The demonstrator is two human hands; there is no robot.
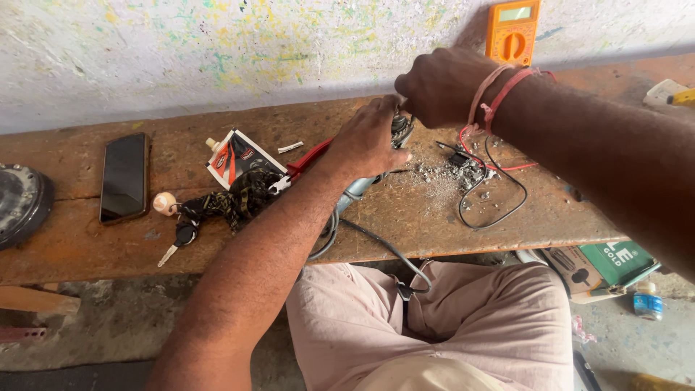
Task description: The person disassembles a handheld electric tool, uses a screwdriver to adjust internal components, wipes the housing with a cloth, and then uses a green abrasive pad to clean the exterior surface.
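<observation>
Lap: pink trousers (434, 326) nearest camera, grey cable (384, 246) draped over worktop (72, 253) edge onto them.
Left hand (369, 141): closed around body of small power tool (358, 190), just below right hand.
Right hand (438, 87): fisted tight on tool head (400, 130), red threads at wrist.
Right of hands: ash pile (434, 177), red and black wires (492, 181).
Left of hands: red pliers (308, 163), glue tube (232, 156), keys (184, 232), phone (124, 177).
Beyond right hand: orange multimeter (512, 30).

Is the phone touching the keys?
Apart. The head view shows bare bench wood between the phone and the keys, which lie to its right.
</observation>
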